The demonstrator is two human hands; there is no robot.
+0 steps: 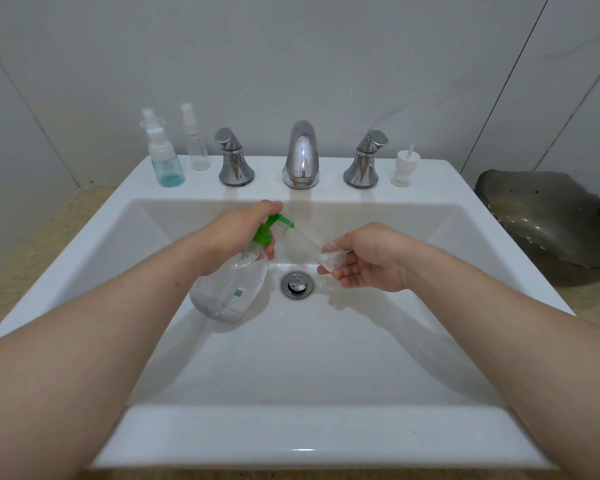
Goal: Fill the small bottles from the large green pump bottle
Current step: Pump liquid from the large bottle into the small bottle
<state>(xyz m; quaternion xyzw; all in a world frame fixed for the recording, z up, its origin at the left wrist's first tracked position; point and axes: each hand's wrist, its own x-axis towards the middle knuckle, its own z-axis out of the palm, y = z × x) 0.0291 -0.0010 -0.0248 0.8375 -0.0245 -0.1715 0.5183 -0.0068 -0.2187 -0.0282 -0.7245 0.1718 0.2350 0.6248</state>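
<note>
Two hands work over the sink [291,434]: left hand [236,237] wraps the green pump neck of the large pump bottle [229,289], held tilted over the basin, right hand [371,265] pinches the base of a small clear bottle [314,244], mouth just beside the nozzle. Both look light and probably slick plastic; neck grip and low pinch seem right.

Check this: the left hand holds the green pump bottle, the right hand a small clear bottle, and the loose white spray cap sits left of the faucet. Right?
No: the head view shows the white spray cap right of the faucet, past the right handle. The left hand does hold the green pump bottle, the right hand the small clear bottle.
</note>
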